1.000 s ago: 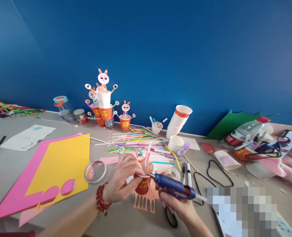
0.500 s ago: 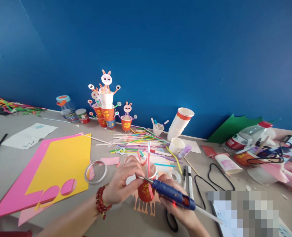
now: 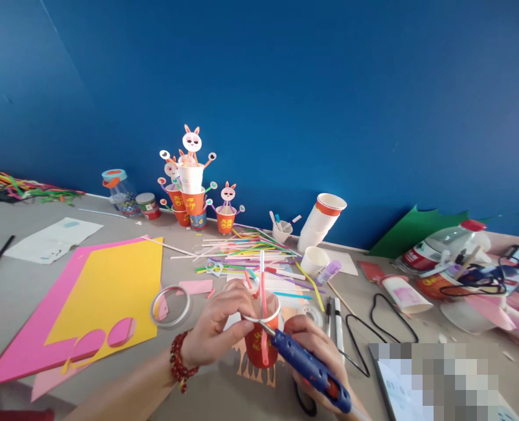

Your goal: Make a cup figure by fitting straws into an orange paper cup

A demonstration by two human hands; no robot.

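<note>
A red paper cup point(image 3: 258, 348) with yellow lettering stands upright on the table in front of me. My left hand point(image 3: 224, 318) pinches its rim from the left. In my right hand point(image 3: 318, 354) is a blue hot glue gun point(image 3: 312, 365), its metal nozzle at the cup's near rim. A pink straw point(image 3: 265, 345) runs down the outside of the cup, bent over the rim near the nozzle. A pale straw point(image 3: 262, 280) rises from the cup. Under it lies an orange paper sheet point(image 3: 255, 374) with cut-outs.
Yellow paper point(image 3: 119, 280) on pink card and a tape roll point(image 3: 170, 306) lie left. Loose straws point(image 3: 251, 245) spread behind the cup. Cups with rabbit faces point(image 3: 192, 175) stand by the wall, stacked white cups point(image 3: 321, 225) farther right. A black cord point(image 3: 360, 333) curls beside the markers.
The glue gun's rear end has swung down toward me, so it points more steeply up at the rim. My left hand keeps its hold on the cup.
</note>
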